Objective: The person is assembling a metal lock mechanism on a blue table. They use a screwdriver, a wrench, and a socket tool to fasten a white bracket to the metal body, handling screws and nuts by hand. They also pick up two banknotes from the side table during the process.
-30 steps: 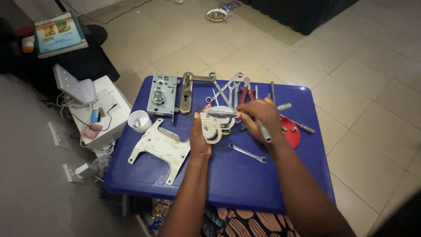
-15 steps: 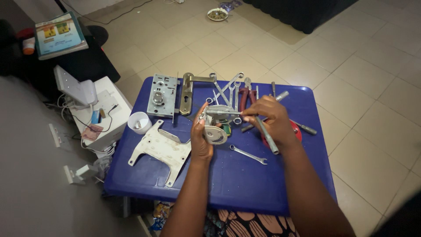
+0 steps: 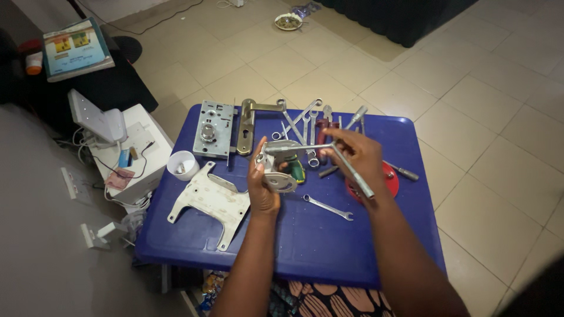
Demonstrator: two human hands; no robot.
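While hands grip metal, white cup point(image 3: 183, 165) contents stay unclear.

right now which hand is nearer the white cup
Left. The left hand holds a metal part just right of the white cup; the right hand is farther right.

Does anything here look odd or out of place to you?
Mostly the clutter: wrenches lie crisscrossed in a loose heap at the blue table's far edge, none lined up. A bowl also sits alone on the tiled floor beyond. Nothing looks spilled or broken.
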